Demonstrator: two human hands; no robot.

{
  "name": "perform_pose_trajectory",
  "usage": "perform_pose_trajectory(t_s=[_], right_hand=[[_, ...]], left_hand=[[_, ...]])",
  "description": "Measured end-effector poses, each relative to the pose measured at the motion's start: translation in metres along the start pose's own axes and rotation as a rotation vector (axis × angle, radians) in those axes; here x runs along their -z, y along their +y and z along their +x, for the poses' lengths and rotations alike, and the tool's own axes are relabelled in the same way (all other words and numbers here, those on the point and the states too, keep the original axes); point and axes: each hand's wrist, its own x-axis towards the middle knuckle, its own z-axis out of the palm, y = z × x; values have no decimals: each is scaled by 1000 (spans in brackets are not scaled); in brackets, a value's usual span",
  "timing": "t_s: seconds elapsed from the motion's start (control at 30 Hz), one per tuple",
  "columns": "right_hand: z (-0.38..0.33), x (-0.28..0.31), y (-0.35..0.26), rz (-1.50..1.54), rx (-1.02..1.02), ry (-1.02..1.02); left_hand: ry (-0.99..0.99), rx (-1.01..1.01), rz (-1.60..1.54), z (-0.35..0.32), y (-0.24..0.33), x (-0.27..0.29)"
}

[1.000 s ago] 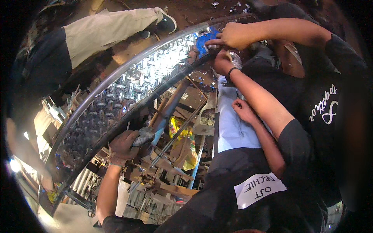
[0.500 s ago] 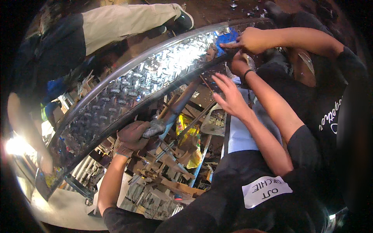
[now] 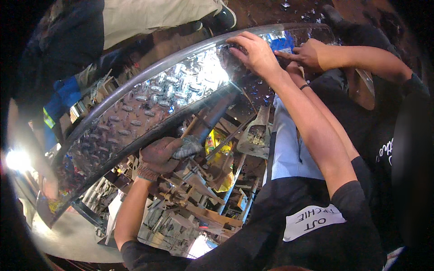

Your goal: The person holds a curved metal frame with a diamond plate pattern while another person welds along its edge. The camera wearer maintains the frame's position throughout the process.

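A curved metal tread plate [image 3: 135,108] with a raised diamond pattern and a thick rounded rim spans the view from lower left to upper right. My bare right hand [image 3: 257,56] is over its upper right part, fingers apart, fingertips at the plate near the far rim. Below the near edge is my left hand [image 3: 160,156] in a dark work glove. Its fingers are curled beside a grey, rumpled piece [image 3: 187,147]; what they hold, if anything, is hidden. A blue patch [image 3: 282,41] shows on the plate right of my right hand.
A co-worker's hand [image 3: 312,54] points at the plate's right end, their other hand below it. Someone in tan trousers [image 3: 149,20] is at upper left. Beneath lie metal offcuts [image 3: 185,185], a yellow bag [image 3: 219,158] and a dustpan-like scoop [image 3: 255,140]. A bright light [image 3: 18,159] glares at left.
My right hand has moved up and left, from the air below the near edge to over the plate. My left hand stays below the plate with its fingers curled.
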Motion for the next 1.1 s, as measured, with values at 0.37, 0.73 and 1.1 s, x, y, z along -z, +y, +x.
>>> perform_pose_trajectory(t_s=[0.37, 0.73, 1.1], right_hand=[[15, 0, -1, -106, 128, -91], [22, -4, 2, -114, 196, -176], [15, 1, 7, 153, -61, -18]], left_hand=[[38, -48, -87, 0, -2, 3], [5, -130, -159, -13, -26, -17], [110, -150, 82, -10, -21, -16]])
